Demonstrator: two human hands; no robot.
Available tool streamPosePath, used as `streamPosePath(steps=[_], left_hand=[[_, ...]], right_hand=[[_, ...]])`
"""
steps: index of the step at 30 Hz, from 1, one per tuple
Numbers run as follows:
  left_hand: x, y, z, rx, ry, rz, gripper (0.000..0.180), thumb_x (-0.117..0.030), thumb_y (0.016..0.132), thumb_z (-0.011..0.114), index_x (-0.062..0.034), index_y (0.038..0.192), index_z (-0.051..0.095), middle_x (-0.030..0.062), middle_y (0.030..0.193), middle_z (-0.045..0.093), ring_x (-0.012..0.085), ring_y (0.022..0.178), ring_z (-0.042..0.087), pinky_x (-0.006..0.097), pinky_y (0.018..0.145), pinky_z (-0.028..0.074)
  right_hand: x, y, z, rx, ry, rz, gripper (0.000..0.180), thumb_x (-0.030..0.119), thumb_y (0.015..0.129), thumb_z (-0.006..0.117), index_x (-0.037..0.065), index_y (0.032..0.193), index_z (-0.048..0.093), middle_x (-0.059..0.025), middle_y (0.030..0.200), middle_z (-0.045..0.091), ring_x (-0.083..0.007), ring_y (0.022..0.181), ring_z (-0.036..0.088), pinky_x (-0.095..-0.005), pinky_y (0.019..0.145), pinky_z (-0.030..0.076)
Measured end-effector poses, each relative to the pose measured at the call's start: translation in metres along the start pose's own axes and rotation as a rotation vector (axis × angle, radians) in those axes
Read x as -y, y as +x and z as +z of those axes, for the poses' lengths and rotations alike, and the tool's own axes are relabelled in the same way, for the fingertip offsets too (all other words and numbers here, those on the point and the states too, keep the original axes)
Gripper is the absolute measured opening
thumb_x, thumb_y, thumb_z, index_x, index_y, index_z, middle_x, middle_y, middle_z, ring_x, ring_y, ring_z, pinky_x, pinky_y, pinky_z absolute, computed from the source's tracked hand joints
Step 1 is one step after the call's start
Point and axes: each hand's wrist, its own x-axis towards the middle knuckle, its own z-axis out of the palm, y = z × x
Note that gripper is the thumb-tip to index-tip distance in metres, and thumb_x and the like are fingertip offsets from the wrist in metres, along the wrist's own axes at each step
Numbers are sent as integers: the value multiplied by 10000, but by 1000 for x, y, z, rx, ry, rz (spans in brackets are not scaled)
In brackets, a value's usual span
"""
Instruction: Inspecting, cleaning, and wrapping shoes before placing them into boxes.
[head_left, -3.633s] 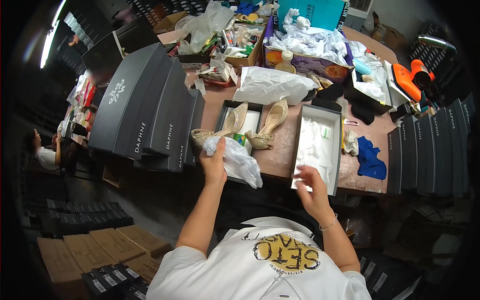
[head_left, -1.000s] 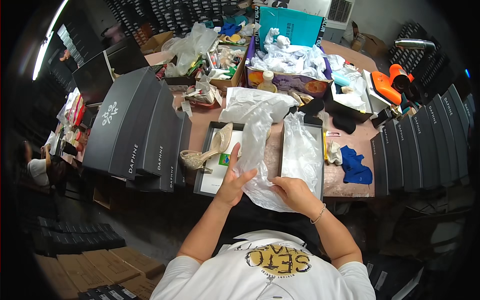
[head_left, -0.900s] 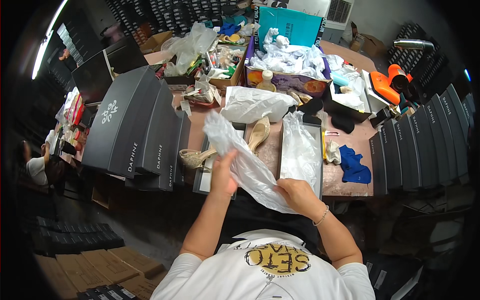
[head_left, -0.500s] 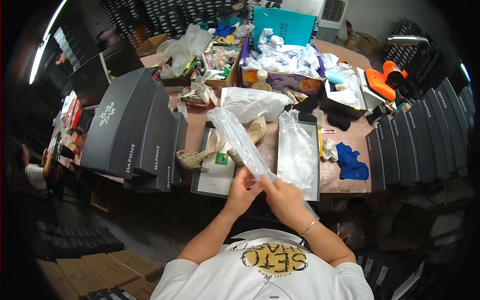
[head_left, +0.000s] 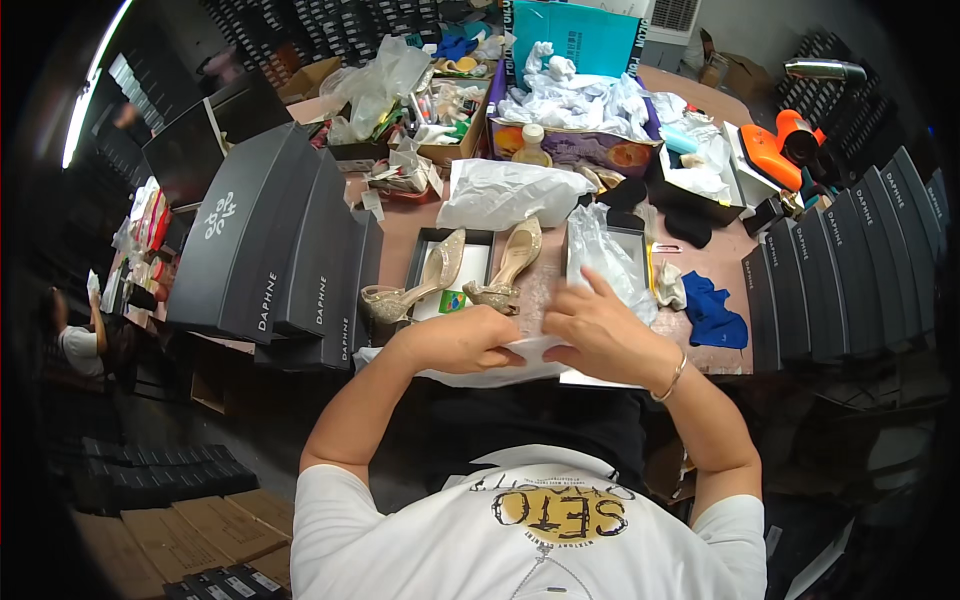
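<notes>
Across the table's front edge lies a sheet of white tissue paper (head_left: 490,377). My left hand (head_left: 462,340) is closed on its upper edge, fingers curled and thumb beneath. Beside it, my right hand (head_left: 610,335) has its fingers apart, slightly blurred, with thumb and fingertips at the paper's right end. Beyond my left hand, one glittery gold heeled shoe (head_left: 435,280) rests over an open grey shoe box (head_left: 480,243) with a white inside. Its mate (head_left: 518,262) lies at the box's right side. More tissue paper (head_left: 605,255) fills the other box part (head_left: 637,243), beyond my right hand.
Stacked dark shoe boxes (head_left: 240,230) stand at left, and a row of them (head_left: 835,270) at right. A crumpled white paper (head_left: 510,195) lies behind the shoes. Farther back are a purple carton (head_left: 590,150) of wadded paper and a blue cloth (head_left: 715,310).
The long folded strip of tissue paper has come down and spread along the table's front edge. My hands have moved apart, the right one opening its fingers.
</notes>
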Motion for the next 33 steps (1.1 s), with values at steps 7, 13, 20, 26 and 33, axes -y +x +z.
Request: streamPosePath(steps=[7,13,20,26,33], left_hand=[[75,-61,2,-256,-11,-397,191,-110,804,653,10,952,658,166,823,644,235,724,605,338,682,469],[110,-79,53,-495,-646,-413,212,-142,877,632,14,1019,646,49,777,656,122,697,596,254,638,479],[126,-100,82,-384,-1499,-222,440,-368,917,609,-44,1212,560,43,966,641,127,874,611,275,732,503],[89,-100,98,-742,-1203,-45,571,-318,848,712,-45,1303,502,98,1180,609,212,1088,580,347,880,495],[104,-72,123,-1261,-1258,-292,217,-174,918,637,5,1041,643,56,1004,668,112,876,623,280,797,482]], right_hand=[[-54,-76,30,-4,163,343,141,152,837,636,22,885,608,-171,795,608,-376,766,603,-435,684,472],[-69,-112,41,-99,236,552,144,84,800,658,-16,902,649,-179,772,604,-360,735,608,-408,658,466],[-88,-125,47,-56,350,677,174,98,800,669,-54,882,644,-185,761,609,-287,654,584,-363,606,438],[-90,-133,59,58,395,741,258,176,841,646,-75,796,606,-227,644,531,-284,572,545,-385,567,413],[-98,-137,60,267,292,779,351,288,857,652,-61,849,628,-256,721,564,-332,669,588,-413,647,447]])
